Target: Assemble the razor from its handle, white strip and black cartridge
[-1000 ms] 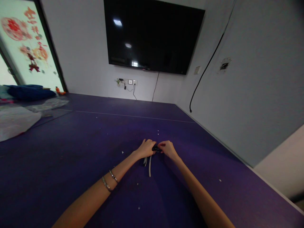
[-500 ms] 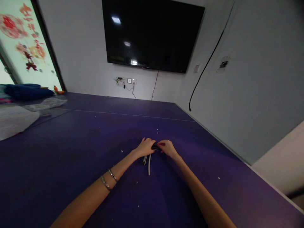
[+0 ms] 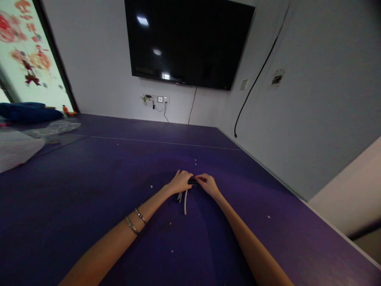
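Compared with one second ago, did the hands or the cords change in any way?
Hardly. The left hand and right hand stay together on the small black piece, with the white cords trailing beneath on the purple surface. Only the view tilted slightly, shifting everything a little up in the picture.

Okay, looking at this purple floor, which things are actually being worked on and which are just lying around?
In hand: left hand and right hand pinch a small black piece; white cables trail from under the left hand.

Lying about: white sheet, clear plastic, blue bundle, TV.
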The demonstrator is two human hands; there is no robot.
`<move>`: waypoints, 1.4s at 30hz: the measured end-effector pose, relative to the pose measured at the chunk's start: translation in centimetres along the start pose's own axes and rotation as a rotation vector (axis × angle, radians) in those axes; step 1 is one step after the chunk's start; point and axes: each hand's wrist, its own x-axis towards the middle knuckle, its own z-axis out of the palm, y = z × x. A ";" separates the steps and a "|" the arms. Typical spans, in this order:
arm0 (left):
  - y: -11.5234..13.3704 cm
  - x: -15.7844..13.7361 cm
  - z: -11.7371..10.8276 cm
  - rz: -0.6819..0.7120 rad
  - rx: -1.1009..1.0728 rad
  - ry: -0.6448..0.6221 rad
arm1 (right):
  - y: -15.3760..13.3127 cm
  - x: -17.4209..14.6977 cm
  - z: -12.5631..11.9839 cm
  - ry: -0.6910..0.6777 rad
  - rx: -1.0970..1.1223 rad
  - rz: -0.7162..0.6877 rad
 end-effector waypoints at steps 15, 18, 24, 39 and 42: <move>0.0 0.0 0.2 -0.021 -0.015 0.000 | -0.3 -0.2 0.1 -0.073 -0.194 -0.137; -0.2 0.0 0.5 -0.004 -0.022 0.014 | -0.4 -0.2 0.2 -0.074 -0.195 -0.139; -0.4 0.0 0.6 -0.004 -0.024 0.009 | -0.6 -0.2 0.0 -0.041 -0.163 -0.115; 1.6 -2.4 -5.2 -0.405 0.024 -0.010 | -0.1 0.0 -0.2 0.010 0.056 0.133; 2.0 -3.6 -5.2 -0.458 0.046 -0.166 | -0.3 0.0 -0.2 0.023 0.041 0.132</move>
